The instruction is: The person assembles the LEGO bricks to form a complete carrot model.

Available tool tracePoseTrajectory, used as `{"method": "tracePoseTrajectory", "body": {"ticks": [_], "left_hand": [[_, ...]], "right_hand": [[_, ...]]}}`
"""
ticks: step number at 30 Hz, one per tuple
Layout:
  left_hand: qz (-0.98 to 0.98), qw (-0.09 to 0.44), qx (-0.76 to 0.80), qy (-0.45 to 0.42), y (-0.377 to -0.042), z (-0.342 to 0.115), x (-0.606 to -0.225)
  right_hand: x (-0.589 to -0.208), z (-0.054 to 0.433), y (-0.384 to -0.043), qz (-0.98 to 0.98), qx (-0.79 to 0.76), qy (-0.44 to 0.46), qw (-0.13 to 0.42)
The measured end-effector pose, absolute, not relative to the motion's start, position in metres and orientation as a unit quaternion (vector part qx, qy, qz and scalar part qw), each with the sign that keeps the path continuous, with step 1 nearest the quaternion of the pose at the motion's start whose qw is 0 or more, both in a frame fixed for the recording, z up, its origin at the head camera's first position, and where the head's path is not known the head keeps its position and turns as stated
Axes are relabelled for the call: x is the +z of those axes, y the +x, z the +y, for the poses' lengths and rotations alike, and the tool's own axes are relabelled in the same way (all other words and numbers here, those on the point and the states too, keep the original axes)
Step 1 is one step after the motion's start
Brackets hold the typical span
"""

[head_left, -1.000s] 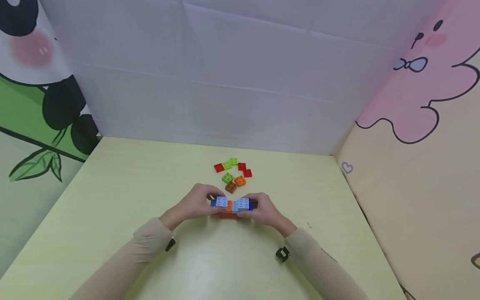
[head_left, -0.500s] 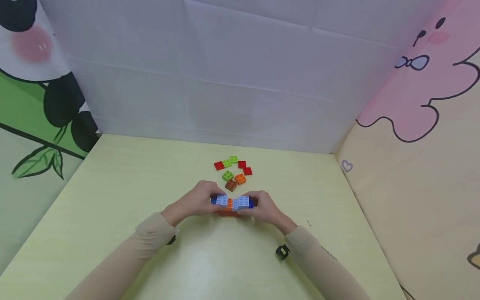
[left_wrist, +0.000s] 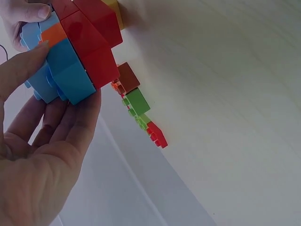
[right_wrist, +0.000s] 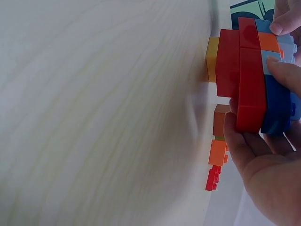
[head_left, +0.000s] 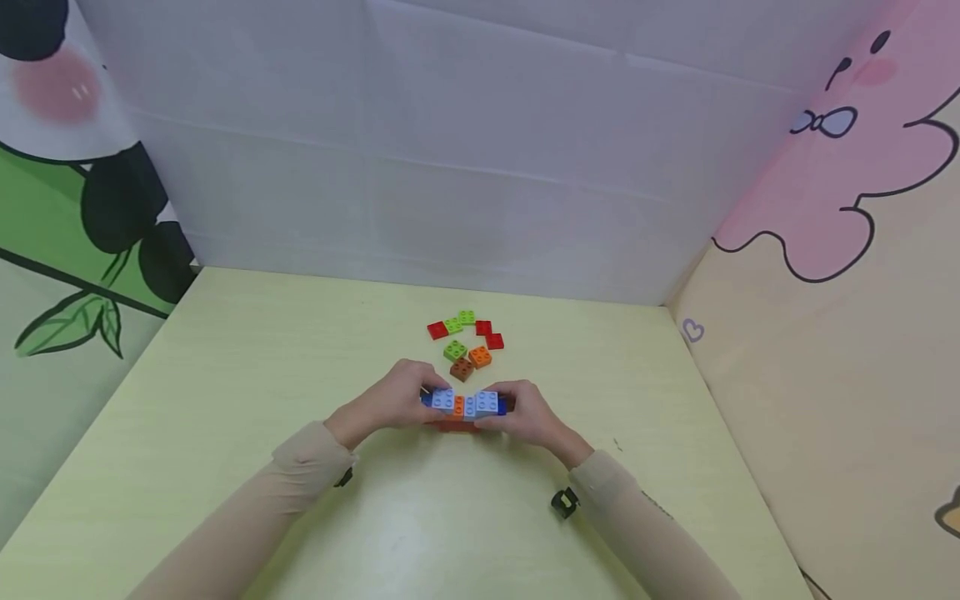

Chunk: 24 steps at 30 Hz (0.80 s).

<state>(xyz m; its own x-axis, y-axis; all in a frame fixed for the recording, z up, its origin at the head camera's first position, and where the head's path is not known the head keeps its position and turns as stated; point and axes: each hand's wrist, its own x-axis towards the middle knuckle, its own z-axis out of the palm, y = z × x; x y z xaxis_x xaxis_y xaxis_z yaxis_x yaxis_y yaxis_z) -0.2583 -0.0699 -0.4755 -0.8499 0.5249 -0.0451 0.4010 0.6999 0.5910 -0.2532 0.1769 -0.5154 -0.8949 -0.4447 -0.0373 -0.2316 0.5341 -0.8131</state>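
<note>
A stack of toy building bricks [head_left: 459,407] is held between both hands near the middle of the table. Light blue bricks top it, with an orange one between them and dark blue ends. Red layers [right_wrist: 250,89] lie below, and a yellow brick [right_wrist: 212,60] forms the base. My left hand [head_left: 397,396] grips the stack's left end, thumb on the near side and fingers behind. At the right end my right hand [head_left: 527,413] grips it likewise, its thumb beside the orange brick in the right wrist view. Fingers cover parts of both ends.
Beyond the stack lie loose bricks: a brown one [head_left: 462,369], an orange one [head_left: 480,357], several green ones [head_left: 455,350] and several red ones [head_left: 438,331]. The pale table [head_left: 300,350] meets a white cloth wall [head_left: 420,208] at the back and painted panels on both sides.
Both hands keep their hold on the stack, almost unmoved. The whole head view has shifted slightly upward; the loose bricks lie as before.
</note>
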Motion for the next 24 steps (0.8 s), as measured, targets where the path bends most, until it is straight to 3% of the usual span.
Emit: {"method": "tracePoseTrajectory", "body": {"ticks": [24], "left_hand": [[0.901, 0.091, 0.38, 0.19, -0.253, -0.065, -0.497]], "right_hand": [[-0.515, 0.174, -0.252, 0.866, -0.448, -0.193, 0.11]]}}
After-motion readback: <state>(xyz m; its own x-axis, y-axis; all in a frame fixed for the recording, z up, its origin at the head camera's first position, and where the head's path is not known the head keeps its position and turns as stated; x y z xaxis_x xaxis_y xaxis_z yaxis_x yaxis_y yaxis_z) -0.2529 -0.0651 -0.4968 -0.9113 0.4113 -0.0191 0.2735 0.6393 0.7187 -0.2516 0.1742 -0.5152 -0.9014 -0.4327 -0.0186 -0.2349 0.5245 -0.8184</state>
